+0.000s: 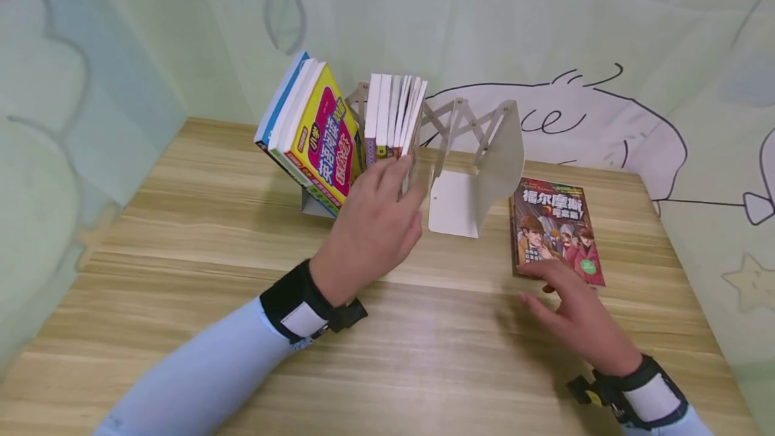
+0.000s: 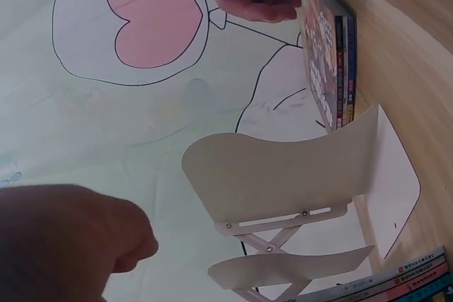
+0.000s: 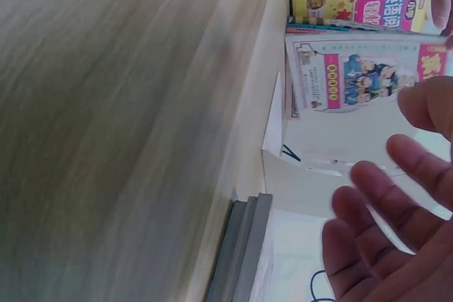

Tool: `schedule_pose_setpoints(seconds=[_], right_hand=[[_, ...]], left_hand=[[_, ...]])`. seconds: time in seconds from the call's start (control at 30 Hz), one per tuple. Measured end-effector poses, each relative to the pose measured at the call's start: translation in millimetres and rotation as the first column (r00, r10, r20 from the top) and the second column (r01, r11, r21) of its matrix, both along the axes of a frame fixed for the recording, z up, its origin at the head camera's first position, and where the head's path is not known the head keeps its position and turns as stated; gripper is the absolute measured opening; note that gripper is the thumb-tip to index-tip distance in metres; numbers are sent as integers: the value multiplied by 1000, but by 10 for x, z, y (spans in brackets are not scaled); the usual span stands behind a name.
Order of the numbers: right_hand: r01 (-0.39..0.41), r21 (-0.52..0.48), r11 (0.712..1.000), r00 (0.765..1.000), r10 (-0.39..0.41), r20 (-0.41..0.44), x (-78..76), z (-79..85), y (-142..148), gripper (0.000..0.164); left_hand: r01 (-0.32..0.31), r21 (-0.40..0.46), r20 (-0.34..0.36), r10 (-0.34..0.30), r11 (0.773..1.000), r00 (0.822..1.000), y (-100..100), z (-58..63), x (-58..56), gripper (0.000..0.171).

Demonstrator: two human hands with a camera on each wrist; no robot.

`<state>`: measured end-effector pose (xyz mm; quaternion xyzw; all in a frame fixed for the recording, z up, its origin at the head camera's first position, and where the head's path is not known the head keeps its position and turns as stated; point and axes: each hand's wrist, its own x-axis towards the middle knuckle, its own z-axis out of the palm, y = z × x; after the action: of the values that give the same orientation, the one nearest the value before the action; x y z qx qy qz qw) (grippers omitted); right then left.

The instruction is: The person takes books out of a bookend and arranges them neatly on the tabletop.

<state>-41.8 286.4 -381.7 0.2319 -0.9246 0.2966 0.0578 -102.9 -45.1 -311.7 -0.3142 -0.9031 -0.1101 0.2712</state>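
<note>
My left hand is at the front of a row of thin books standing in an expandable metal bookend; its fingers touch their near edges. Just left of it, thicker books with a yellow front cover lean outward to the left. In the right wrist view, a white cover with a cartoon picture faces the bookend's vacant slots. My right hand, fingers spread and loosely bent, hovers at the near edge of a small stack of comic-style books lying flat. It holds nothing.
The wooden table meets a printed cloth backdrop behind the bookend. The bookend's right plate stands upright between the standing books and the flat stack. Its white base rests on the table.
</note>
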Motion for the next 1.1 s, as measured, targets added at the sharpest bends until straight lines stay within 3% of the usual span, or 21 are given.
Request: schedule_pose_setpoints(seconds=[0.13,0.23,0.3,0.4,0.47,0.57,0.83,0.97,1.1], right_hand=[[12,-38,999,1000,-12,-8,-12,-14,6,35],[25,-48,999,1000,-26,-4,-15,-23,11,33],[27,-48,998,1000,-27,-1,-17,-33,13,32],[18,-55,998,1000,-19,-2,-21,-52,17,31],[18,-57,998,1000,-18,-4,-21,-62,19,31],[25,-59,998,1000,-25,0,-19,-66,17,30],[19,-50,999,1000,-18,14,-26,-62,-7,29],[20,-45,999,999,-19,26,-33,-62,-10,28],[16,-43,999,999,-14,31,-38,-64,-6,27]], left_hand=[[59,164,23,-63,985,998,9,-13,59,17],[83,315,25,-96,945,995,-8,-35,77,12],[67,384,39,-89,921,995,-26,-55,77,17],[13,473,115,-76,881,990,-51,-75,81,36],[-23,502,172,-74,865,982,-62,-76,86,46],[-61,517,244,-78,854,967,-71,-77,104,48],[-171,497,431,-71,851,899,-90,-217,106,24],[-187,499,447,-67,846,892,-111,-295,105,21],[-179,565,436,-107,805,893,-131,-345,111,20]])
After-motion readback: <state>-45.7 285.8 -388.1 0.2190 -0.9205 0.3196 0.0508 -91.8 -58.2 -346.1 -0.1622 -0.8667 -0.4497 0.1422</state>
